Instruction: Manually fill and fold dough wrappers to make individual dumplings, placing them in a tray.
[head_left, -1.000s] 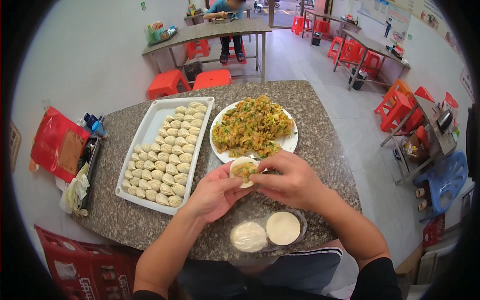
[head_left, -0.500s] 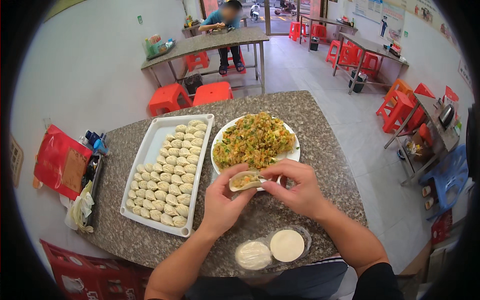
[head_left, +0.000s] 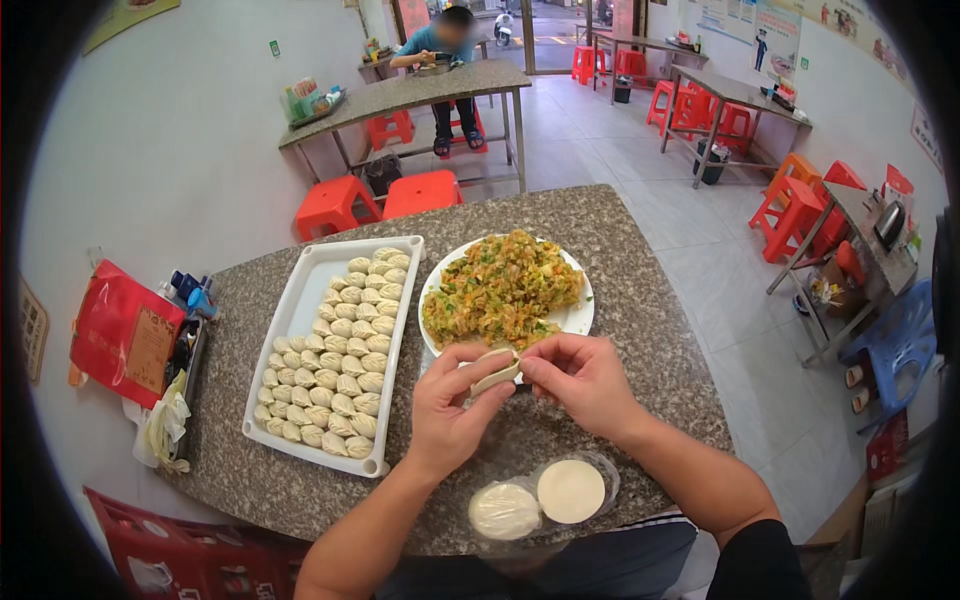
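A half-folded dumpling (head_left: 495, 372) is held up between both hands, just in front of the plate. My left hand (head_left: 455, 405) cradles it between thumb and fingers. At its right end, my right hand (head_left: 580, 378) pinches the dough edge. Behind them a white plate (head_left: 578, 320) carries a heap of chopped vegetable filling (head_left: 508, 287). To the left, several rows of pleated dumplings (head_left: 333, 370) lie in a white tray (head_left: 310, 283). Nearer me are a stack of round wrappers (head_left: 571, 491) and a plastic-wrapped stack (head_left: 505, 511).
Everything stands on a speckled stone table (head_left: 640, 270). A red bag (head_left: 125, 335) and a caddy of small items are at its left end. Beyond are red stools (head_left: 422, 193) and another table (head_left: 400, 100), where a person (head_left: 440, 50) sits eating. A blue chair (head_left: 893, 350) stands at the right.
The wrapper's opening has turned and closed over, so its filling no longer shows. The right hand's spoon-like utensil is no longer visible, and its fingers now pinch the dough end.
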